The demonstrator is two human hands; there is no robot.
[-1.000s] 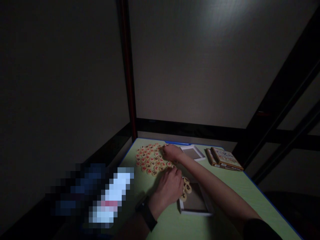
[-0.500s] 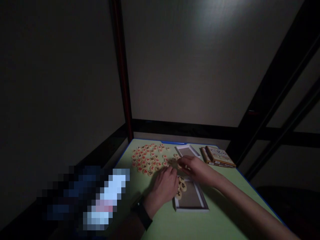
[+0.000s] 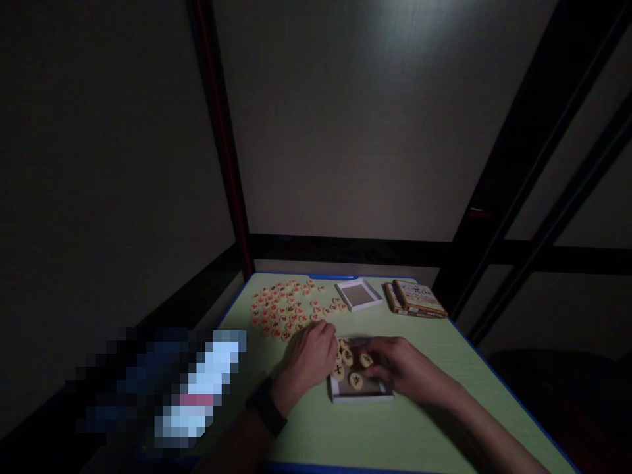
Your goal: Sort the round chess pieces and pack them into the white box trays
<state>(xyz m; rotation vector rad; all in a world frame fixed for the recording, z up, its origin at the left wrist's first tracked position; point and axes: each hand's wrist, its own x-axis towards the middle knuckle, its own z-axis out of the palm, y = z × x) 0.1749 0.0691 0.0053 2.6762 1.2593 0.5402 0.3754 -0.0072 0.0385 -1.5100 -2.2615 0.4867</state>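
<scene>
You are in a dim room. In front of you is a green table [image 3: 419, 421] with a blue edge. Behind it stands a plain grey wall [image 3: 370, 145], with a soft patch of light near the top. A thin red-brown post [image 3: 221, 151] goes up at the table's far left corner. A dark rail [image 3: 345, 249] runs along the wall's foot. Two black beams [image 3: 523, 151] slant up on your right.
</scene>
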